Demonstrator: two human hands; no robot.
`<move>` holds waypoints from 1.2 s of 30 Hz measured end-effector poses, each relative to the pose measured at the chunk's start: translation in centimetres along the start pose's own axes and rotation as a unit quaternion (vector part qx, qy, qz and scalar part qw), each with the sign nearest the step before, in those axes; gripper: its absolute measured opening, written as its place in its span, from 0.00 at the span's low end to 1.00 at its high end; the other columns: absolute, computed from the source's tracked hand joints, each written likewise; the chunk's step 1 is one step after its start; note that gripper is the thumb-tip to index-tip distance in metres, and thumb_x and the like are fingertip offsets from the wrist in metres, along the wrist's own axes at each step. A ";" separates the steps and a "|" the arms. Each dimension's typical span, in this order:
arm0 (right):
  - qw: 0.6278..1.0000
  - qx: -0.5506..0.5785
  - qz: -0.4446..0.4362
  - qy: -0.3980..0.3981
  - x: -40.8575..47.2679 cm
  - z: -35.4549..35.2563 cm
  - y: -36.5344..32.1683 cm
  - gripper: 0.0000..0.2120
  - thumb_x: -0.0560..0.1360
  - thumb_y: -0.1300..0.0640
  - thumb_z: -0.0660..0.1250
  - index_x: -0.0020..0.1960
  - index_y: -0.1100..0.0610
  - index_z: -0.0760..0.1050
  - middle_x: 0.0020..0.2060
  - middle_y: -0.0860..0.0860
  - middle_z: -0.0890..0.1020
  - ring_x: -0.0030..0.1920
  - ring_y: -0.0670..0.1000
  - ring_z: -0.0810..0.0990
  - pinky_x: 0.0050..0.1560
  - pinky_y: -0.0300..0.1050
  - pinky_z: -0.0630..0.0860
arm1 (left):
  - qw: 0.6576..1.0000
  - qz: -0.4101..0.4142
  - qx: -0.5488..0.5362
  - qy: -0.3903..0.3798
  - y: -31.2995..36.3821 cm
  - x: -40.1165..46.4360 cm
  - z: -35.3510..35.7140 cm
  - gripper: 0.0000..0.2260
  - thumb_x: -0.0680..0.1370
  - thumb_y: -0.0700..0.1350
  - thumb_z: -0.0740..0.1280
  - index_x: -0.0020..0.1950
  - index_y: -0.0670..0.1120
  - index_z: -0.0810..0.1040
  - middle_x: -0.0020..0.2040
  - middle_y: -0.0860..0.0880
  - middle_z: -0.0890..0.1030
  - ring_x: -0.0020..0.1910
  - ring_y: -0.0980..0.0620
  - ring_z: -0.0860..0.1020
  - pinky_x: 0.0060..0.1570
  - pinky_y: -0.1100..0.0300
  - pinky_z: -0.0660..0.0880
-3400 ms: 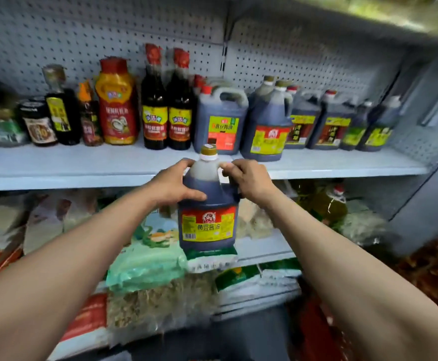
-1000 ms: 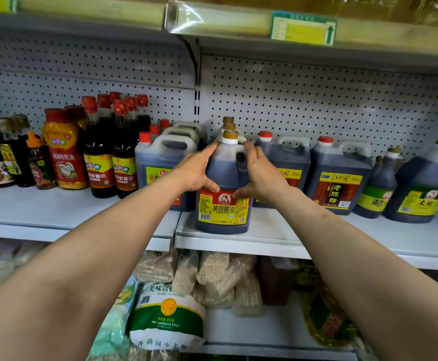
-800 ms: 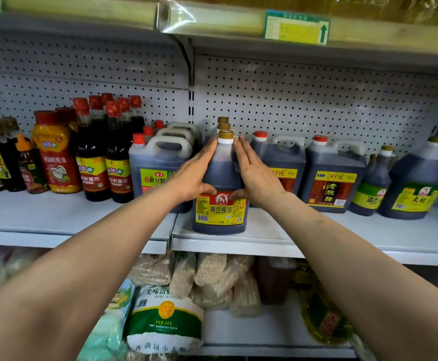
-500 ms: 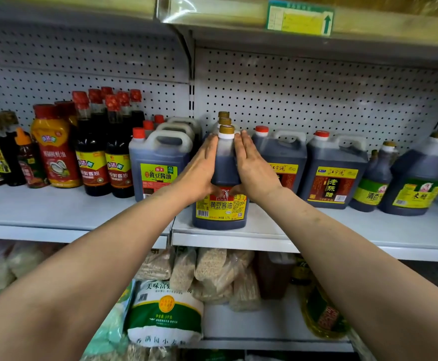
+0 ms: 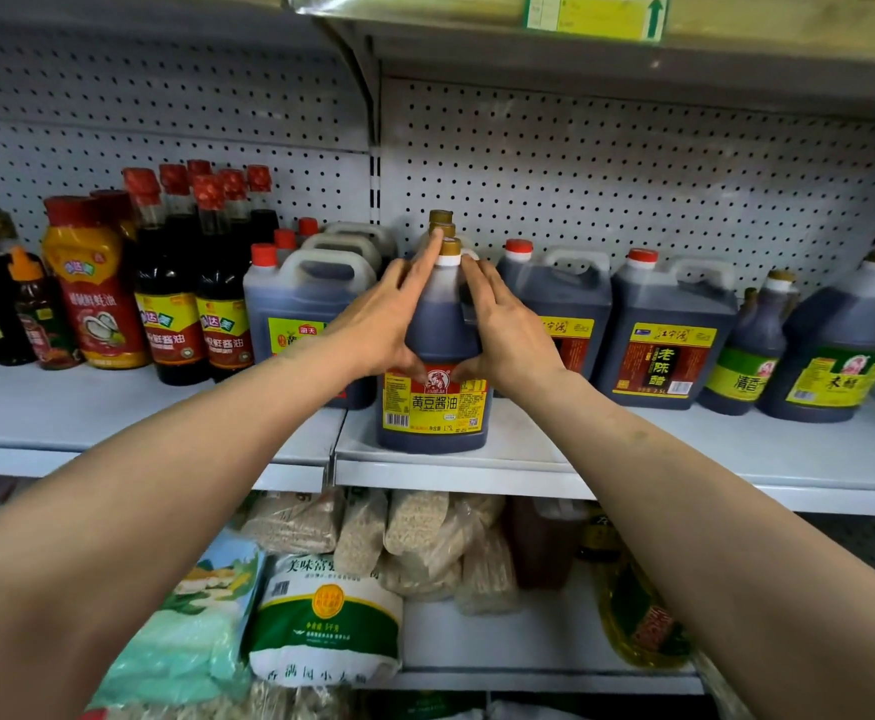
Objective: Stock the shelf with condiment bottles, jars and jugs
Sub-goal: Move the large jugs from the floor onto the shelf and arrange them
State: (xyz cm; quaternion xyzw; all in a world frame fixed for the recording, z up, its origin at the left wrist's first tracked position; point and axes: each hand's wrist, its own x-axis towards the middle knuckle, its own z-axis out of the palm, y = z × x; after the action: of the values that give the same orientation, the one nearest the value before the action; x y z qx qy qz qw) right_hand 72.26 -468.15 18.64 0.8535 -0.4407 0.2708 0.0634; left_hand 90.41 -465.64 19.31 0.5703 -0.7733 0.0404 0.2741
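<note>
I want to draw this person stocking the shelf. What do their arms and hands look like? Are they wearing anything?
Both arms are bare all the way up, with no sleeves in view. The left hand and right hand wear no gloves, and no rings, watch or bracelets show. The right hand has a few dark smudges on its back.

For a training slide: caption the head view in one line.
Both hands, left and right, press flat against a soy sauce jug standing near the shelf front edge.
</note>
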 end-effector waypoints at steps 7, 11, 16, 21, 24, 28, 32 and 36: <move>1.000 0.001 -0.004 0.003 0.7 0.3 0.6 0.64 0.57 0.52 0.85 0.81 0.56 0.47 0.80 0.55 0.53 0.77 0.57 0.61 0.70 0.48 0.67 | 0.998 0.024 0.001 -0.056 -1.5 1.7 -1.2 0.72 0.54 0.45 0.85 0.75 0.64 0.31 0.79 0.41 0.52 0.76 0.41 0.59 0.69 0.46 0.67; 1.000 -0.005 -0.004 -0.010 1.5 0.2 0.8 0.63 0.58 0.51 0.85 0.81 0.56 0.47 0.80 0.55 0.53 0.75 0.58 0.64 0.69 0.49 0.68 | 0.998 0.033 0.033 -0.042 -1.9 2.3 -1.3 0.72 0.52 0.49 0.86 0.77 0.61 0.34 0.79 0.41 0.55 0.74 0.37 0.64 0.67 0.49 0.66; 1.000 -0.016 -0.005 -0.004 2.2 0.8 1.0 0.63 0.58 0.51 0.84 0.80 0.56 0.47 0.80 0.55 0.54 0.75 0.59 0.65 0.66 0.51 0.71 | 0.994 0.040 0.101 -0.011 -2.2 2.7 -0.9 0.71 0.49 0.55 0.85 0.78 0.57 0.37 0.74 0.38 0.65 0.69 0.36 0.69 0.64 0.48 0.68; 1.000 -0.021 -0.004 0.003 3.4 1.9 1.3 0.64 0.57 0.53 0.85 0.80 0.58 0.47 0.80 0.58 0.54 0.75 0.60 0.65 0.67 0.50 0.69 | 0.991 0.025 0.129 -0.005 -2.5 3.3 -0.6 0.71 0.49 0.55 0.85 0.78 0.56 0.37 0.71 0.39 0.70 0.66 0.38 0.72 0.61 0.49 0.68; 1.000 -0.026 0.003 0.003 4.1 2.7 1.5 0.64 0.58 0.54 0.85 0.80 0.59 0.46 0.80 0.59 0.52 0.76 0.60 0.62 0.70 0.50 0.66 | 0.990 0.011 0.144 0.000 -2.7 3.8 -0.1 0.71 0.51 0.53 0.85 0.79 0.53 0.37 0.70 0.39 0.71 0.66 0.39 0.72 0.62 0.50 0.67; 0.999 -0.041 0.006 -0.001 5.6 3.4 1.6 0.65 0.59 0.54 0.84 0.80 0.61 0.44 0.80 0.60 0.51 0.77 0.60 0.60 0.71 0.51 0.66 | 0.989 0.001 0.147 -0.004 -3.3 4.9 0.3 0.71 0.52 0.51 0.85 0.79 0.52 0.36 0.70 0.39 0.70 0.67 0.39 0.70 0.64 0.50 0.66; 0.999 -0.033 0.017 -0.002 6.6 4.0 2.0 0.65 0.58 0.54 0.84 0.80 0.59 0.44 0.80 0.59 0.52 0.76 0.61 0.63 0.69 0.52 0.68 | 0.990 0.001 0.143 0.000 -4.1 5.8 0.6 0.71 0.52 0.50 0.85 0.78 0.52 0.37 0.69 0.39 0.71 0.67 0.39 0.71 0.64 0.49 0.66; 0.999 -0.035 0.016 0.007 6.5 4.2 2.3 0.64 0.58 0.54 0.85 0.80 0.59 0.45 0.80 0.59 0.52 0.74 0.63 0.65 0.67 0.54 0.70 | 0.991 0.006 0.134 0.003 -4.5 6.1 0.8 0.71 0.51 0.51 0.85 0.78 0.53 0.37 0.70 0.39 0.71 0.67 0.38 0.71 0.64 0.48 0.67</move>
State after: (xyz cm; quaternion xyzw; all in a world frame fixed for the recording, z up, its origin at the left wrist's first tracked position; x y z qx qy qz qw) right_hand 75.21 -475.65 18.16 0.8419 -0.4626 0.2622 0.0916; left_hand 93.02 -472.72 20.36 0.5967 -0.7639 0.1469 0.1970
